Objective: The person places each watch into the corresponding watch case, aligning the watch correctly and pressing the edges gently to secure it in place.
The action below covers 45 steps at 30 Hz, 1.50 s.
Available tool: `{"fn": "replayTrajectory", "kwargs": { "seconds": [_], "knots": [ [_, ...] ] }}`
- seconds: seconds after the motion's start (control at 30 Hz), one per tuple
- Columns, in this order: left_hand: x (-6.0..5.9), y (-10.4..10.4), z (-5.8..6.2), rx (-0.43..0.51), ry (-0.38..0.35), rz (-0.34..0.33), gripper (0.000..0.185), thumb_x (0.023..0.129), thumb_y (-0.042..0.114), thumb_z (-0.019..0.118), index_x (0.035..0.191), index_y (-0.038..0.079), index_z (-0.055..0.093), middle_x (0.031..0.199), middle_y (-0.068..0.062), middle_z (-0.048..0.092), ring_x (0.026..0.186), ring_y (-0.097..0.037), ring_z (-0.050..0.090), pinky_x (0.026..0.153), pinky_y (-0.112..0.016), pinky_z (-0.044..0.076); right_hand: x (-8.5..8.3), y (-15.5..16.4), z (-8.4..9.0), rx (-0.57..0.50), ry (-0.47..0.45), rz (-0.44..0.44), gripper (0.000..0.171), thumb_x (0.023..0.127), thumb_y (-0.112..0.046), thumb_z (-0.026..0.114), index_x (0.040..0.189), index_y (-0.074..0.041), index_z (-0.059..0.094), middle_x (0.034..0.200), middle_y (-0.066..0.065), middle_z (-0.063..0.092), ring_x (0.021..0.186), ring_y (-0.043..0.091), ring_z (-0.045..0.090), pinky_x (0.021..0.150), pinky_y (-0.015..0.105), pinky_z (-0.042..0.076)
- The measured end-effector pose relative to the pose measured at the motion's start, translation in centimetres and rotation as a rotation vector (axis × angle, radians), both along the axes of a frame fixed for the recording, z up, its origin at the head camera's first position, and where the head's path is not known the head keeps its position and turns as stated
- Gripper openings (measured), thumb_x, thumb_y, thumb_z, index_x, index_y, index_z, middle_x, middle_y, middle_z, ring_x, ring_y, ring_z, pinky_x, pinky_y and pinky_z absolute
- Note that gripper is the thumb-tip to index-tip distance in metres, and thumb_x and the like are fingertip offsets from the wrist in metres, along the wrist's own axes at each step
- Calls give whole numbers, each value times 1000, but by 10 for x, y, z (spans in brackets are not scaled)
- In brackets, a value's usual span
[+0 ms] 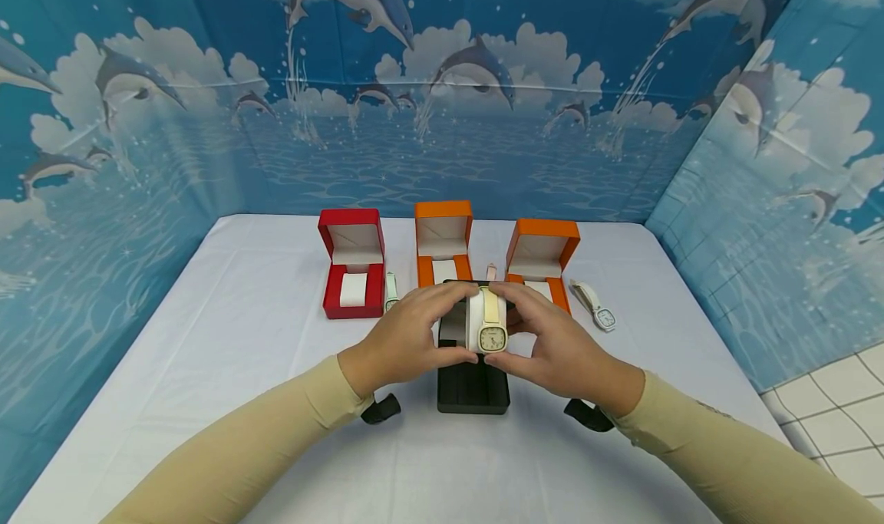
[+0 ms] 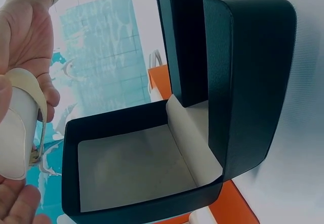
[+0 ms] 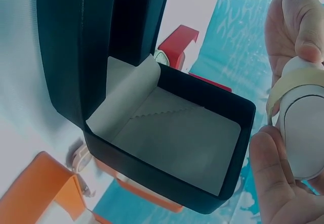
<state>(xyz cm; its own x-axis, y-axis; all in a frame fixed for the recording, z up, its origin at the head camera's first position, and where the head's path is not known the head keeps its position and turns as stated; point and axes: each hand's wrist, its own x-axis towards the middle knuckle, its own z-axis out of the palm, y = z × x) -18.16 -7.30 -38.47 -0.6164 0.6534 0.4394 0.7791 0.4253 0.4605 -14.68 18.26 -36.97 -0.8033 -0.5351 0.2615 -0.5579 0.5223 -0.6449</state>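
Note:
Both hands hold a white watch cushion [image 1: 474, 321] between them, with a cream-yellow watch [image 1: 493, 337] wrapped around it, its square dial facing the person. My left hand [image 1: 407, 332] grips the left side, fingers over the top and thumb below. On the other side my right hand [image 1: 555, 340] grips in the same way. Under and behind them a black watch box [image 1: 473, 390] stands on the table with its lid up. In the left wrist view the lid's pale lining [image 2: 131, 163] shows, while the cushion's back [image 2: 12, 138] is off to the side.
Behind stand an open red box [image 1: 354, 217] and two open orange boxes [image 1: 443, 209], [image 1: 545, 227], each with a white cushion. A mint-green watch [image 1: 391, 285], a pink strap [image 1: 491, 271] and a white watch [image 1: 594, 307] lie beside them on the white tablecloth [image 1: 269, 301].

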Motion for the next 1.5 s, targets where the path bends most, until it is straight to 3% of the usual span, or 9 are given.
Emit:
{"fn": "replayTrajectory", "kwargs": {
  "seconds": [0.23, 0.37, 0.47, 0.77, 0.9, 1.03, 1.2, 1.5],
  "knots": [
    [0, 0, -1, 13, 14, -9, 79, 85, 35, 90, 151, 10, 52, 150, -3, 60, 133, -22, 62, 115, -45, 51, 1, -1, 0, 8, 32, -16, 89, 91, -18, 85, 162, -6, 34, 162, 12, 43, 121, 21, 66, 99, 38, 61],
    [-1, 0, -1, 15, 26, -15, 77, 86, 35, 89, 150, 11, 53, 149, -2, 61, 132, -21, 62, 116, -45, 49, 3, -2, 0, 23, 108, -23, 87, 89, -18, 86, 160, -6, 38, 168, 13, 35, 142, 30, 52, 103, 42, 59],
    [-1, 0, 0, 23, 41, -20, 77, 86, 35, 89, 150, 11, 53, 148, -2, 61, 132, -19, 62, 116, -45, 49, 3, -2, 0, 27, 140, -23, 83, 89, -18, 86, 158, -7, 42, 167, 13, 37, 148, 32, 45, 103, 42, 59],
    [-1, 0, -4, 35, 109, -40, 78, 84, 36, 91, 148, 8, 56, 148, -5, 62, 133, -19, 62, 115, -43, 50, 2, -4, 0, -46, 62, 11, 79, 92, -16, 83, 159, -8, 41, 160, 9, 47, 133, 25, 60, 103, 36, 59],
    [0, -1, -5, 32, 107, -30, 78, 84, 37, 91, 147, 8, 56, 147, -5, 62, 133, -20, 62, 116, -44, 49, 2, -3, -1, -24, 112, -5, 81, 91, -15, 84, 158, -5, 41, 164, 13, 41, 141, 28, 52, 104, 40, 58],
    [1, -1, -4, 26, 100, -21, 78, 84, 37, 91, 148, 8, 56, 147, -5, 62, 133, -21, 62, 116, -46, 49, 4, -3, -2, -6, 173, -28, 71, 89, -15, 86, 150, -6, 51, 165, 13, 40, 148, 31, 45, 107, 45, 56],
    [1, -1, -3, 27, 94, -13, 79, 84, 38, 90, 148, 8, 55, 147, -4, 62, 132, -21, 63, 116, -46, 49, 4, -4, -3, -6, 193, -36, 63, 89, -14, 86, 145, -9, 57, 160, 10, 49, 146, 33, 48, 109, 53, 53],
    [2, -2, -5, 42, 93, -5, 78, 84, 36, 91, 148, 9, 55, 147, -3, 62, 132, -20, 63, 115, -45, 50, 3, -5, -4, 5, 222, -49, 66, 89, -13, 85, 148, -8, 56, 159, 12, 51, 144, 36, 51, 107, 52, 55]
  ]
}}
